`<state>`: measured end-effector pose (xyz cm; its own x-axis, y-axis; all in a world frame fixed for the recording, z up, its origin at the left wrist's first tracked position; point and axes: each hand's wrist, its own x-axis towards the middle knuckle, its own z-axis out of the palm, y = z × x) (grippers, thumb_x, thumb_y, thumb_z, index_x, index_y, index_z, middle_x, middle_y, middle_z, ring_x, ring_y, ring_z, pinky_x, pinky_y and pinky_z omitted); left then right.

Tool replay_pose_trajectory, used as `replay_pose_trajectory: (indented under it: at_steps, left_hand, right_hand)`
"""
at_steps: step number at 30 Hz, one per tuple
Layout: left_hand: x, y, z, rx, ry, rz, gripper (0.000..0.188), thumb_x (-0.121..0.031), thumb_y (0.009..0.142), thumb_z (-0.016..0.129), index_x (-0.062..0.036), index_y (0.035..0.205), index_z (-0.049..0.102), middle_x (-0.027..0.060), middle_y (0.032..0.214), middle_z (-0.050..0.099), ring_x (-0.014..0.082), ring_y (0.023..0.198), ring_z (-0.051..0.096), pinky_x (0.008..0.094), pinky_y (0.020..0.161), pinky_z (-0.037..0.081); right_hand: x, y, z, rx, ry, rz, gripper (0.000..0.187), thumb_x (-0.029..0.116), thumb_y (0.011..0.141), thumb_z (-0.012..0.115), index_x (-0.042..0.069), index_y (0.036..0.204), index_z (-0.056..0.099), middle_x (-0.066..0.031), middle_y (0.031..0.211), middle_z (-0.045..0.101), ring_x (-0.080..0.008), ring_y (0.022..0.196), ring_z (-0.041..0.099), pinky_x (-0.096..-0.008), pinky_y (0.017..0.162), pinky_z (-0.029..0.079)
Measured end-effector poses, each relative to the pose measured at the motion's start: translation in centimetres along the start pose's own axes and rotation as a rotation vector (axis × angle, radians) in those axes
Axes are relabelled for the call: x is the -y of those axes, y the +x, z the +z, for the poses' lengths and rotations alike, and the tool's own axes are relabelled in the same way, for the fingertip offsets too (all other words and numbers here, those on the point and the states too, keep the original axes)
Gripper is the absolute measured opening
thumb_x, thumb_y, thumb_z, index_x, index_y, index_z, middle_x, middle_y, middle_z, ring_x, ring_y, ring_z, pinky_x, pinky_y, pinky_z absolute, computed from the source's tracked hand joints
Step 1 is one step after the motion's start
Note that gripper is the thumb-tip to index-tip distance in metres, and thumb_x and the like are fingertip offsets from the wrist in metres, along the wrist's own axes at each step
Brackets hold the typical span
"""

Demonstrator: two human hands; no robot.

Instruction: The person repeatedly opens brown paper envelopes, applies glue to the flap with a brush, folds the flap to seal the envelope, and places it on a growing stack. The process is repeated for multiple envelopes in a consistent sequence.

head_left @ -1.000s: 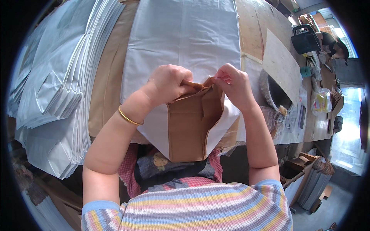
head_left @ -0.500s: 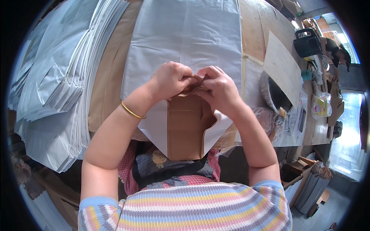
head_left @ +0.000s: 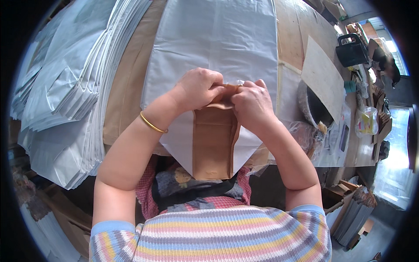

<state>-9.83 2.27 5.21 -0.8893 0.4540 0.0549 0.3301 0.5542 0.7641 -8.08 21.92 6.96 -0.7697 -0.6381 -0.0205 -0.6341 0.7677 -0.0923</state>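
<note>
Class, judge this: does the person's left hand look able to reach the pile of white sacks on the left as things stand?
Probably yes, once freed: the left hand appears to grip the brown paper, but nothing upright stands between it and the pile of white sacks.

Cannot read any text, label, brand, number or sign. Cannot tell whether the yellow packet [head_left: 372, 125] in the clear bag [head_left: 361, 117], at the right, bears any print: too small and blurred.
</note>
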Motion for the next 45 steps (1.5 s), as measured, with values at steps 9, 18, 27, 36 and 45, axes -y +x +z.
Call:
replay_pose_trajectory:
  at_steps: [9, 18, 27, 36, 45]
  left_hand:
    - [2.5, 1.3, 1.1, -0.040, 0.145, -0.148, 0.016, -0.014, 0.076, 0.059, -0.0067, 0.083, 0.071, 0.0157, 0.088, 0.069, 0.0351, 0.087, 0.066, 0.0453, 0.076, 0.053]
    - [2.3, 1.2, 0.1, 0.176, 0.303, -0.439, 0.020, -0.010, 0.079, 0.057, -0.0073, 0.094, 0.070, 0.0158, 0.100, 0.069, 0.0327, 0.097, 0.066, 0.0436, 0.083, 0.053]
    - [-1.7, -2.5, 1.1, -0.451, 0.813, 0.248, 0.012, -0.009, 0.076, 0.063, -0.0086, 0.084, 0.055, 0.0082, 0.082, 0.052, 0.0259, 0.089, 0.053, 0.0376, 0.081, 0.043]
    - [-4.7, -6.8, 1.4, 0.225, 0.641, 0.211, 0.005, -0.008, 0.074, 0.062, -0.0076, 0.079, 0.059, 0.0085, 0.083, 0.061, 0.0272, 0.078, 0.065, 0.0371, 0.070, 0.053]
    - [-4.9, -4.9, -2.6, 0.686, 0.851, -0.149, 0.019, -0.010, 0.067, 0.066, -0.0073, 0.085, 0.070, 0.0112, 0.085, 0.070, 0.0291, 0.083, 0.068, 0.0394, 0.074, 0.051]
  right_hand:
    - [2.7, -3.8, 1.0, -0.053, -0.299, -0.397, 0.010, 0.018, 0.071, 0.060, 0.013, 0.067, 0.067, -0.0040, 0.078, 0.063, -0.0190, 0.086, 0.060, -0.0342, 0.087, 0.040]
    - [3.1, -4.7, -0.7, 0.233, -0.435, -0.589, 0.013, 0.023, 0.068, 0.063, 0.014, 0.076, 0.069, -0.0012, 0.079, 0.060, -0.0191, 0.086, 0.058, -0.0362, 0.096, 0.037]
    - [2.0, -3.5, -5.6, 0.547, -0.282, -0.253, 0.053, 0.055, 0.076, 0.068, 0.004, 0.091, 0.068, -0.0096, 0.076, 0.064, -0.0231, 0.085, 0.065, -0.0412, 0.113, 0.028]
    - [0.3, -2.7, -6.4, 0.557, -0.113, -0.235, 0.017, 0.022, 0.071, 0.063, 0.008, 0.075, 0.071, -0.0113, 0.071, 0.068, -0.0261, 0.079, 0.068, -0.0399, 0.111, 0.034]
    - [1.7, -3.1, -6.1, 0.732, -0.412, -0.239, 0.015, 0.020, 0.075, 0.067, 0.014, 0.086, 0.075, -0.0033, 0.090, 0.072, -0.0203, 0.094, 0.068, -0.0437, 0.118, 0.020]
